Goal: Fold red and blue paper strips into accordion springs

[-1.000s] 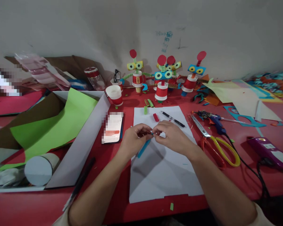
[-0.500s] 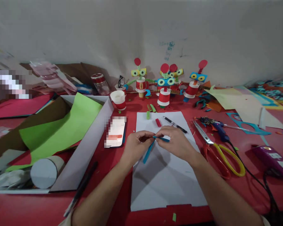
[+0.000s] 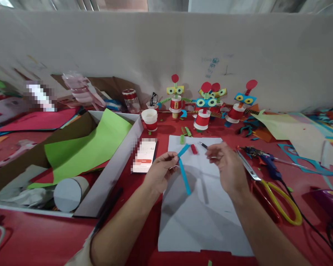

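Between the fingertips of my left hand [image 3: 162,169] are crossed blue paper strips [image 3: 184,176], one end pointing up and one hanging down over the white paper [image 3: 194,229]. My right hand [image 3: 224,162] is off the strips, over the paper's right edge, with its fingers curled apart beside the black pen [image 3: 203,145]; whether it touches the pen is unclear. A folded red strip [image 3: 194,149] and a folded green strip [image 3: 182,139] lie near the top of the paper.
Paper-cup figures [image 3: 202,118] stand behind the paper. A phone [image 3: 147,157] and an open box [image 3: 111,166] are on the left. Scissors [image 3: 280,199], a glue gun [image 3: 270,166] and a purple device [image 3: 329,201] lie on the right. A stack of cups [image 3: 150,119] stands behind the phone.
My right hand has let go of the blue strips and moved right, toward the pen. The strips now stay in my left hand alone. The view has shifted, showing more above the wall.
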`<state>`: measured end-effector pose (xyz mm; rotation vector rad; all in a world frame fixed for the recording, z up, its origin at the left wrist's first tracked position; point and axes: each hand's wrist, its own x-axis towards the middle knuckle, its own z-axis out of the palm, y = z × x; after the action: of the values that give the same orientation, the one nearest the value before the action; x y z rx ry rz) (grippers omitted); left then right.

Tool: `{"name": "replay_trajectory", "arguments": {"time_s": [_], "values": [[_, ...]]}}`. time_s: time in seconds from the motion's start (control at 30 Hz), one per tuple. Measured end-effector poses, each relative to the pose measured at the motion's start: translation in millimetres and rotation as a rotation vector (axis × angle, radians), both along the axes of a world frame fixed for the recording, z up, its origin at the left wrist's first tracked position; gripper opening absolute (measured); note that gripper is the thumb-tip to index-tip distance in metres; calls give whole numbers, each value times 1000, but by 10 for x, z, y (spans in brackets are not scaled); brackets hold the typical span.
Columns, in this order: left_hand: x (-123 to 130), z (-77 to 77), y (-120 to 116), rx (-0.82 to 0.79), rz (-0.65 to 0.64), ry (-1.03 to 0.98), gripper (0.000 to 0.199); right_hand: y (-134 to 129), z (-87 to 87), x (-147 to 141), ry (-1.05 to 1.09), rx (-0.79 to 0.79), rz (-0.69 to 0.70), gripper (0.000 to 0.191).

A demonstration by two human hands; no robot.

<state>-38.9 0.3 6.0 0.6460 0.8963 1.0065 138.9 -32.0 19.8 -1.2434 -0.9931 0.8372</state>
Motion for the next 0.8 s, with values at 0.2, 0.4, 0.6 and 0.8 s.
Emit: {"name": "replay_trajectory", "arguments": {"time_s": [0.2,0.4,0.6,0.8], "values": [[71,-92,-60,13,6,-22,23,-48,-154,-316,-107,-135,349,23],[103,-78,-88,5,-27,28,21,-19,-208,-285,-125,-155,322,15],[17,-19,-26,145,-165,257,13,13,-173,-133,-270,-185,429,14],[-39,20,-7,242,-290,405,11,1,-105,-39,-459,-181,535,13]]}}
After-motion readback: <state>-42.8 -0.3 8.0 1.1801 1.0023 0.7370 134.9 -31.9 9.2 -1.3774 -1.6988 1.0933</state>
